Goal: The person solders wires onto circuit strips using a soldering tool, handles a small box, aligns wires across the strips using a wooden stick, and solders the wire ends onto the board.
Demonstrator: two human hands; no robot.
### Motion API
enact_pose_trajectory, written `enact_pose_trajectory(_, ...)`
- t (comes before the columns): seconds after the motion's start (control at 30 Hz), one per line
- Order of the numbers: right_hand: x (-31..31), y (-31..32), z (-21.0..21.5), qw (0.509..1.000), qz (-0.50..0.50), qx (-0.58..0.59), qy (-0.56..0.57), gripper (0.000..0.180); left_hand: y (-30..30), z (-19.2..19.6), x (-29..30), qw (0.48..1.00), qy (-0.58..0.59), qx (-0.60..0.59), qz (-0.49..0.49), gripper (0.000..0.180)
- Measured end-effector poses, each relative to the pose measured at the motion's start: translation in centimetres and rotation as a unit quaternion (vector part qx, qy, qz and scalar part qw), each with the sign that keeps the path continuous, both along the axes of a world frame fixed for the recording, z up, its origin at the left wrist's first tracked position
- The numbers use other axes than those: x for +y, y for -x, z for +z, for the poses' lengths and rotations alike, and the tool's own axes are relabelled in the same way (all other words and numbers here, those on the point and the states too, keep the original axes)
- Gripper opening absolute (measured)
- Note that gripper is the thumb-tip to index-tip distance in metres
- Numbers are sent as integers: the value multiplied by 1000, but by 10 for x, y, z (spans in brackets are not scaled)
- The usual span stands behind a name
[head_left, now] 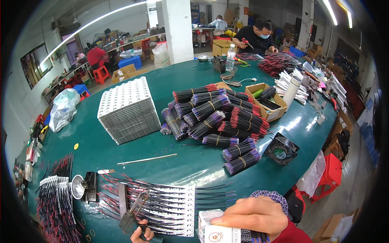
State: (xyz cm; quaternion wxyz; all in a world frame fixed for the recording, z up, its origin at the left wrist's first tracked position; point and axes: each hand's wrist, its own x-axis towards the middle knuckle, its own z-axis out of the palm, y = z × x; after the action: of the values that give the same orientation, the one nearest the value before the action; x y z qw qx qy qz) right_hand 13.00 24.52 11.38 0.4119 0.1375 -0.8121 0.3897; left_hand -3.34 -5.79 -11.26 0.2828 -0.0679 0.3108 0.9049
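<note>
Two hands at the near table edge: left hand [142, 234] closed on a metal tool [131, 210] over wired strips [170, 204]; right hand [251, 216] flat, fingers extended, pressing a small box [216, 231]. Finished strips [56, 190] lie left; many wire bundles [219, 117] and stacked boards [127, 109] wait, judged mostly undone.

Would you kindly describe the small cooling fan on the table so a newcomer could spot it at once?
Start at the big green table and find the heap of banded black wire bundles in its middle. Just right of the heap's lower end, near the table's right edge, lies the fan: the only square black frame with round blades.
</note>
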Motion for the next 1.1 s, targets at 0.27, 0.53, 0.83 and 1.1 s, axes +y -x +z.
enact_pose_trajectory(0.27, 0, -1, 5, 1000, -30, -8, -6, 48, 0, 0, 0, 1000, -28, -10, -5, 38)
enact_pose_trajectory(0.53, 15, -7, 4, 998, 38, -50, -16, 31, 0, 4, 1, 999, -34, -14, -22, 36)
enact_pose_trajectory(0.83, 32, -13, 10, 995, 64, -57, -53, 35, 1, 4, -1, 998, -46, -26, -20, 47)
enact_pose_trajectory(1.1, 34, -18, 7, 996, 62, -35, -62, 39, 4, -4, -5, 997, -62, 0, -37, 40)
